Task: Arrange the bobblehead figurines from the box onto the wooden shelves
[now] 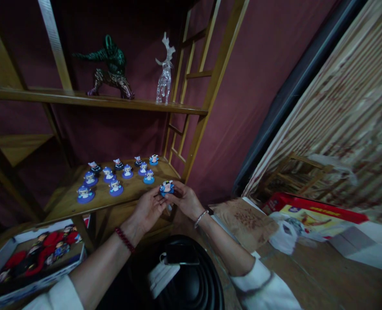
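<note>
Between my two hands, just in front of the shelf edge, is a small figurine [167,188] on a blue base. My right hand [186,200] pinches it from the right with thumb and fingers. My left hand [149,209] comes up from below left, its fingertips touching the figurine's left side. On the lower wooden shelf [66,202] stand several similar figurines, upright in loose rows. A blue-based figurine [148,177] is the closest to my hands. Another figurine [153,159] at the back right resembles the held one. Purple-based figurines, such as this one [85,194], stand farther left.
A dark warrior statue [111,66] and a clear deer figure [165,73] stand on the upper shelf [142,104]. At lower left lies an open box [82,257] of toys. A black round stool [194,284] is below my hands. Boxes and a plastic bag [284,237] lie on the right floor.
</note>
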A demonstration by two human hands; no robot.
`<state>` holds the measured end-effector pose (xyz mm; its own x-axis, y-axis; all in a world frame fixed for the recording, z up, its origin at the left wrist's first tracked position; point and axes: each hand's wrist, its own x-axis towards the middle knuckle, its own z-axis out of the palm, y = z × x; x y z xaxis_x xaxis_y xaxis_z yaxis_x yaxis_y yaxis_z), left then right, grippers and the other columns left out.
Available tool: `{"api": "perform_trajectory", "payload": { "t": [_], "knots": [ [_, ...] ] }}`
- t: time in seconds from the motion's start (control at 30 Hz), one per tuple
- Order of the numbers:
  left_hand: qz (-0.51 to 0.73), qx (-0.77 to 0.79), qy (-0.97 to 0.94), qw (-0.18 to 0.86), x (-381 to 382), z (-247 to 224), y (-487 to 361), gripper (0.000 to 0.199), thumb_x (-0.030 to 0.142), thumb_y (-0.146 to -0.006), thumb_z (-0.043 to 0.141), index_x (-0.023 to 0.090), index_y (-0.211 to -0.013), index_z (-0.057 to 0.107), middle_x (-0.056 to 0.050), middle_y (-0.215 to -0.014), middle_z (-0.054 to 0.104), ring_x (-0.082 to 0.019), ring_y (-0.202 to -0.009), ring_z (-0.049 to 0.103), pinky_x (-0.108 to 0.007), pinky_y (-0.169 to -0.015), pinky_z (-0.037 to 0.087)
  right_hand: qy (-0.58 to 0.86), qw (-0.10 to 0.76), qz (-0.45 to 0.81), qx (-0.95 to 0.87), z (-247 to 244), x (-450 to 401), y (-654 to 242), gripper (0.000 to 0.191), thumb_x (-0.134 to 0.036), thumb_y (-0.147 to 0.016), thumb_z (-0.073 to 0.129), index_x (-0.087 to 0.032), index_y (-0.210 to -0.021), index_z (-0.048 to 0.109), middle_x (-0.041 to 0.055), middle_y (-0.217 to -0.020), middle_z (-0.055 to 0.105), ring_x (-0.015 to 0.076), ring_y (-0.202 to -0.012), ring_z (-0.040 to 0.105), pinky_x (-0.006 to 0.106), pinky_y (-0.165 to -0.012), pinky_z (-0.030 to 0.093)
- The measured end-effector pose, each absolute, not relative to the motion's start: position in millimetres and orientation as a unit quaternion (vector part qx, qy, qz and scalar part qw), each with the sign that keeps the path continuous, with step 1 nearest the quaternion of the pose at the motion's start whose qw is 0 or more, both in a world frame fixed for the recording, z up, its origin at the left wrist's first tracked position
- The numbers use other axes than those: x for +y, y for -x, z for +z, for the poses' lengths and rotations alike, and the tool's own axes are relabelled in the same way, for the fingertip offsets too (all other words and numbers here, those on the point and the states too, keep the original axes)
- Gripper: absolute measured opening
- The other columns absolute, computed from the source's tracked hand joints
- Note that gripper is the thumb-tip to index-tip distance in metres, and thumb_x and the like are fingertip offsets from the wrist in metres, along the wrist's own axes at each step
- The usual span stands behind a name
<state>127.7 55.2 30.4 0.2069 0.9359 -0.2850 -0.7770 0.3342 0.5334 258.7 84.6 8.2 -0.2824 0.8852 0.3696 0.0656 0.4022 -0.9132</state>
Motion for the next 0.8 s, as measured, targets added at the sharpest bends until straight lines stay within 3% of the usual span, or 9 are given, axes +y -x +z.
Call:
{"api": "perform_trajectory", "payload": {
  "t": [0.37,0.8],
  "knots": [
    [0.572,0.304,-0.215,0.730,54,35,-131,0.013,0.009,-0.081,0.048,0.013,-0.081,0.060,-0.009,-0.084,0.065,-0.015,-0.078,0.062,-0.032,-0.083,0.049,0.362,0.517,0.389,-0.671,12,106,-258,0.030,-0.033,-0.065,0.069,-0.020,-0.091,0.060,0.0034,-0.094,0.067,0.0183,-0.092,0.061,0.034,-0.090,0.045],
    [0.610,0.322,-0.290,0.664,62,26,-134,0.027,0.012,-0.075,0.057,0.019,-0.100,0.062,-0.008,-0.106,0.063,-0.018,-0.092,0.060,-0.025,-0.068,0.050,0.394,0.539,0.398,-0.629,-4,150,-245,0.035,-0.037,-0.060,0.070,-0.020,-0.088,0.059,0.0032,-0.091,0.068,0.0178,-0.088,0.063,0.032,-0.083,0.049]
  ]
}}
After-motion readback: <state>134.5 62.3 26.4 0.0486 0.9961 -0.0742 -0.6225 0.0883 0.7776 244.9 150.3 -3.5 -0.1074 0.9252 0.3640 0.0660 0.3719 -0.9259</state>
